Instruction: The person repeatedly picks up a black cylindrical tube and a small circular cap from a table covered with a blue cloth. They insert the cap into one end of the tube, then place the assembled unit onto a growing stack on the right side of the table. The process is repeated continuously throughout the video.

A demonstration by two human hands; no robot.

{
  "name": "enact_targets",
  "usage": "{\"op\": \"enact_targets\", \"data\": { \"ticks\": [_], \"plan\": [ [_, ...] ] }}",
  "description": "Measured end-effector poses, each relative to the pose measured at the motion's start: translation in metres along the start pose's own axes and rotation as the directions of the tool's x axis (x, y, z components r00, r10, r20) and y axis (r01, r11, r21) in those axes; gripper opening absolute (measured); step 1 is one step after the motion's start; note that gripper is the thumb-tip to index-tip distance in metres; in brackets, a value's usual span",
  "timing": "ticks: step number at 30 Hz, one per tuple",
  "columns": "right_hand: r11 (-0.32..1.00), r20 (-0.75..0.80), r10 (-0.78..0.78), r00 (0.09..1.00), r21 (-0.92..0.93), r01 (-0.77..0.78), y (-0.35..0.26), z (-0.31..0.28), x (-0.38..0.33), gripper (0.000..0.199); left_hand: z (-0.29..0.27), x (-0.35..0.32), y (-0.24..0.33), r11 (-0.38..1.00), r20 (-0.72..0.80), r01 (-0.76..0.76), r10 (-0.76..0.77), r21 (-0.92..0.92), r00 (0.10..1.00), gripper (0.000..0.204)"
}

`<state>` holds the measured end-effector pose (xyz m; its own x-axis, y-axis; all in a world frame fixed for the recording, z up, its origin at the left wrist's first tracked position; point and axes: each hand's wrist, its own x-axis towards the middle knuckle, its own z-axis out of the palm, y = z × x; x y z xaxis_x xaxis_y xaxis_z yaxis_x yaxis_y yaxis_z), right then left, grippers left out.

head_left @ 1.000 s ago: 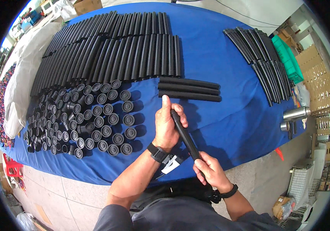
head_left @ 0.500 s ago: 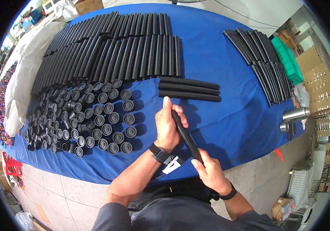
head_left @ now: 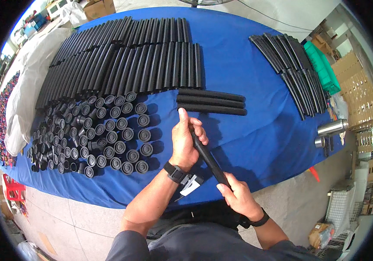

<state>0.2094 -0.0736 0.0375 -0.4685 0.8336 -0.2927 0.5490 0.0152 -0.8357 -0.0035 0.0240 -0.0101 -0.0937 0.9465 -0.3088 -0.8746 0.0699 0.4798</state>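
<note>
Tube (head_left: 210,159) slanted above the worktop (head_left: 225,52): the grip of my left hand (head_left: 184,141) curled round its far end, thumb raised; its long axis ran rightward and towards me, into my right hand (head_left: 241,198), clasping its nearer part.

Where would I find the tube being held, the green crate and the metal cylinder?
Held tube (head_left: 209,157): head view, on the middle of its bare stretch.
Green crate (head_left: 324,69): head view, on its side wall.
Metal cylinder (head_left: 331,127): head view, on its shiny curved side.
</note>
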Motion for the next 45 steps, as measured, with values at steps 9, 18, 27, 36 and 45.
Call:
{"op": "enact_targets", "data": {
  "ticks": [9, 18, 27, 36, 45],
  "plan": [
    [0.984, -0.064, -0.108, 0.992, -0.152, 0.097, -0.006, 0.007, 0.001, 0.040, 0.008, -0.006, 0.004, 0.999, -0.114, -0.021, 0.025, 0.032, 0.993, 0.057],
    [0.928, -0.074, -0.220, 0.973, -0.322, 0.186, 0.008, 0.006, 0.001, 0.047, 0.006, -0.005, 0.004, 1.000, -0.094, -0.024, 0.023, -0.013, 0.995, 0.057],
    [0.893, -0.064, -0.255, 0.965, -0.399, 0.209, 0.009, 0.004, 0.001, 0.046, 0.009, -0.006, 0.005, 1.000, -0.091, -0.025, 0.027, 0.017, 0.995, 0.055],
    [0.968, 0.210, 0.099, 0.973, 0.208, -0.143, 0.011, -0.013, 0.005, 0.043, 0.005, -0.001, 0.007, 0.997, 0.067, 0.056, -0.053, -0.049, 0.996, 0.059],
    [0.388, 0.499, 0.016, 0.867, 0.796, -0.465, 0.015, -0.008, 0.003, 0.045, 0.001, -0.003, 0.001, 0.994, 0.118, 0.080, -0.070, -0.077, 0.990, 0.047]
  ]
}}
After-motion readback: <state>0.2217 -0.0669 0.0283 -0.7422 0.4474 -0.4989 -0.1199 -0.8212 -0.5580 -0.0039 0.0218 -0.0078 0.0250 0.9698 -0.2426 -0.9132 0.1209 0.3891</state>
